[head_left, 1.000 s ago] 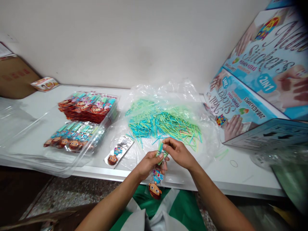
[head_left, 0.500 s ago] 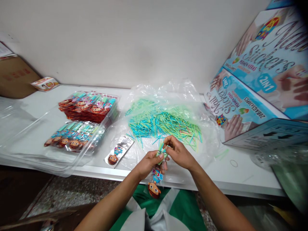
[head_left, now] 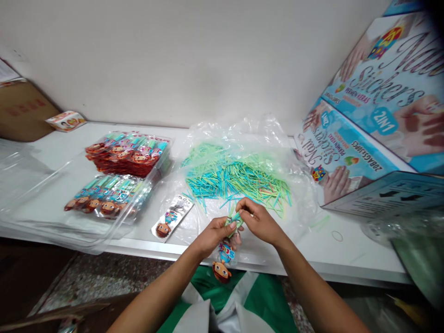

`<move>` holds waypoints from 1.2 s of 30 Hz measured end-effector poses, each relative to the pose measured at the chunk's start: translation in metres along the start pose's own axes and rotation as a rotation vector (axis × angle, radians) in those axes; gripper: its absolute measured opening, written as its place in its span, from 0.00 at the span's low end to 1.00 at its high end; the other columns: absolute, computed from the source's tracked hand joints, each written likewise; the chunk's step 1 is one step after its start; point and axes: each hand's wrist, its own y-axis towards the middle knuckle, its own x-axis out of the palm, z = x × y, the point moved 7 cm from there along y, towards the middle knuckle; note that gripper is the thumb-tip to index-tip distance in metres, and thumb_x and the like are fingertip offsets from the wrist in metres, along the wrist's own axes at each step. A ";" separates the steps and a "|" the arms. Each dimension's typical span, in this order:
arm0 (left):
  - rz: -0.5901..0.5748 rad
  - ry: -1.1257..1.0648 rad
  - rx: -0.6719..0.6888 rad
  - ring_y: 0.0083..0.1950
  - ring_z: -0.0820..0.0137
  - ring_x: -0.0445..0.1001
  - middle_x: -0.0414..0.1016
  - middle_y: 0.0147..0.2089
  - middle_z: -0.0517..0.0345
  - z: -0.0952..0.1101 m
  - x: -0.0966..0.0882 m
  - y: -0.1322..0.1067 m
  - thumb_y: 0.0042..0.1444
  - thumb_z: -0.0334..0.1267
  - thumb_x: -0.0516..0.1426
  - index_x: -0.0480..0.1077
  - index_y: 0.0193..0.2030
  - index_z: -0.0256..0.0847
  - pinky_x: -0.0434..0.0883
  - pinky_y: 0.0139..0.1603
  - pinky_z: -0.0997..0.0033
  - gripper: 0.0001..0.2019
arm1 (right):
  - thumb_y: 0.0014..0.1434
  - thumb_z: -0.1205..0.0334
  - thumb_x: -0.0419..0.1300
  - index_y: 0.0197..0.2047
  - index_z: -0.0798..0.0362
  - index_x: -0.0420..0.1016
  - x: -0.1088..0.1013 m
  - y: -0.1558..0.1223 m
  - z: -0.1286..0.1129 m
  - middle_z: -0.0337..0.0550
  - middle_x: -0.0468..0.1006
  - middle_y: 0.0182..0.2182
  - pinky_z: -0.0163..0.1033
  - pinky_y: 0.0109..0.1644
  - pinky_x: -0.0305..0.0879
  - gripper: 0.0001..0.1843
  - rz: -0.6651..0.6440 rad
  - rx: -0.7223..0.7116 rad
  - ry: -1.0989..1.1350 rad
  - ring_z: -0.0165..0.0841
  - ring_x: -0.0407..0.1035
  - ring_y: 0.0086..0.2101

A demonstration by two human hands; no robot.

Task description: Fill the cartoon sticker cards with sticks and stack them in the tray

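My left hand (head_left: 215,235) pinches the top of a small clear packet (head_left: 225,259) printed with a cartoon face, which hangs down over the table's front edge. My right hand (head_left: 258,221) is closed on thin green sticks (head_left: 234,216) and holds them at the packet's mouth, touching my left fingers. Just behind both hands lies a heap of blue and green sticks (head_left: 236,178) on a clear plastic sheet (head_left: 298,185). One flat packet (head_left: 172,216) lies to the left of my hands.
A clear tray (head_left: 38,217) at the left holds two stacks of filled packets (head_left: 128,152). Large printed cartons (head_left: 374,115) stand at the right. A brown box (head_left: 21,111) and a small box (head_left: 65,120) sit at the far left by the wall.
My right hand has slid slightly lower and closer to the packet's mouth with the sticks. The hanging packet has shifted a little.
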 end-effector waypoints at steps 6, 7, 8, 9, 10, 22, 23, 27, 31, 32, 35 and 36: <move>-0.005 0.063 0.004 0.23 0.73 0.71 0.73 0.27 0.54 0.002 -0.001 0.001 0.54 0.50 0.54 0.69 0.39 0.32 0.65 0.26 0.76 0.19 | 0.59 0.59 0.52 0.39 0.52 0.71 -0.001 0.004 -0.004 0.40 0.73 0.33 0.36 0.39 0.63 0.10 0.047 -0.080 -0.058 0.30 0.66 0.34; -0.006 0.075 0.004 0.23 0.73 0.71 0.73 0.27 0.54 0.003 -0.001 0.001 0.53 0.50 0.54 0.69 0.39 0.32 0.65 0.26 0.75 0.20 | 0.59 0.58 0.52 0.39 0.52 0.72 -0.001 0.005 -0.006 0.41 0.73 0.34 0.37 0.40 0.63 0.11 0.062 -0.106 -0.066 0.31 0.67 0.35; -0.009 0.089 0.009 0.24 0.73 0.71 0.73 0.27 0.55 0.004 -0.001 0.001 0.53 0.51 0.54 0.68 0.39 0.32 0.65 0.27 0.75 0.20 | 0.59 0.57 0.53 0.38 0.52 0.73 -0.001 0.006 -0.009 0.42 0.74 0.33 0.37 0.41 0.63 0.11 0.075 -0.131 -0.070 0.31 0.67 0.36; -0.013 0.104 0.019 0.24 0.73 0.71 0.73 0.27 0.55 0.005 -0.001 0.001 0.53 0.51 0.54 0.68 0.38 0.33 0.66 0.27 0.74 0.19 | 0.59 0.57 0.53 0.36 0.52 0.74 -0.001 0.007 -0.012 0.42 0.74 0.33 0.37 0.42 0.63 0.11 0.088 -0.157 -0.067 0.32 0.67 0.36; -0.018 0.121 0.035 0.24 0.73 0.71 0.73 0.27 0.55 0.006 -0.001 0.002 0.53 0.51 0.55 0.67 0.38 0.33 0.66 0.27 0.74 0.19 | 0.59 0.57 0.54 0.34 0.52 0.75 -0.001 0.008 -0.016 0.42 0.73 0.32 0.38 0.42 0.63 0.11 0.105 -0.182 -0.057 0.32 0.67 0.36; 0.158 0.244 0.310 0.31 0.72 0.72 0.73 0.32 0.55 0.036 -0.021 -0.008 0.56 0.45 0.53 0.65 0.39 0.36 0.68 0.33 0.73 0.13 | 0.58 0.54 0.55 0.36 0.52 0.65 -0.016 -0.007 -0.016 0.32 0.60 0.21 0.31 0.25 0.55 0.10 0.204 -0.034 0.094 0.25 0.55 0.21; 0.162 0.248 0.332 0.31 0.72 0.72 0.73 0.32 0.55 0.040 -0.022 -0.010 0.57 0.44 0.53 0.65 0.40 0.36 0.69 0.33 0.73 0.12 | 0.57 0.55 0.56 0.35 0.52 0.67 -0.009 -0.007 -0.014 0.33 0.61 0.21 0.31 0.25 0.54 0.09 0.152 -0.020 0.046 0.25 0.56 0.22; 0.171 0.230 0.377 0.34 0.71 0.72 0.71 0.33 0.56 0.046 -0.023 -0.013 0.55 0.42 0.55 0.67 0.40 0.36 0.69 0.38 0.70 0.11 | 0.58 0.58 0.55 0.31 0.53 0.71 0.004 -0.009 -0.018 0.37 0.67 0.26 0.33 0.30 0.57 0.09 0.118 -0.098 -0.056 0.27 0.60 0.26; 0.207 0.226 0.372 0.41 0.68 0.72 0.72 0.41 0.53 0.049 -0.026 -0.017 0.48 0.38 0.62 0.64 0.51 0.40 0.67 0.43 0.68 0.22 | 0.58 0.61 0.56 0.33 0.52 0.74 0.002 -0.009 -0.026 0.40 0.70 0.29 0.35 0.35 0.59 0.07 0.152 -0.193 -0.066 0.30 0.64 0.31; 0.204 0.231 0.370 0.42 0.67 0.71 0.72 0.42 0.53 0.050 -0.026 -0.019 0.47 0.37 0.63 0.62 0.54 0.41 0.67 0.43 0.68 0.27 | 0.58 0.62 0.56 0.33 0.51 0.74 0.001 -0.010 -0.028 0.40 0.70 0.29 0.35 0.35 0.60 0.06 0.157 -0.218 -0.061 0.30 0.65 0.32; 0.178 0.240 0.387 0.41 0.67 0.71 0.72 0.42 0.52 0.056 -0.024 -0.021 0.45 0.36 0.64 0.58 0.58 0.42 0.66 0.44 0.68 0.33 | 0.57 0.64 0.58 0.35 0.50 0.75 -0.005 -0.013 -0.030 0.40 0.71 0.29 0.36 0.36 0.60 0.05 0.214 -0.292 -0.023 0.30 0.65 0.32; 0.170 0.242 0.396 0.42 0.67 0.71 0.72 0.42 0.52 0.058 -0.023 -0.021 0.44 0.36 0.64 0.58 0.58 0.42 0.66 0.44 0.68 0.34 | 0.56 0.65 0.58 0.35 0.49 0.75 -0.007 -0.015 -0.031 0.39 0.71 0.29 0.36 0.36 0.60 0.05 0.236 -0.309 -0.008 0.30 0.64 0.32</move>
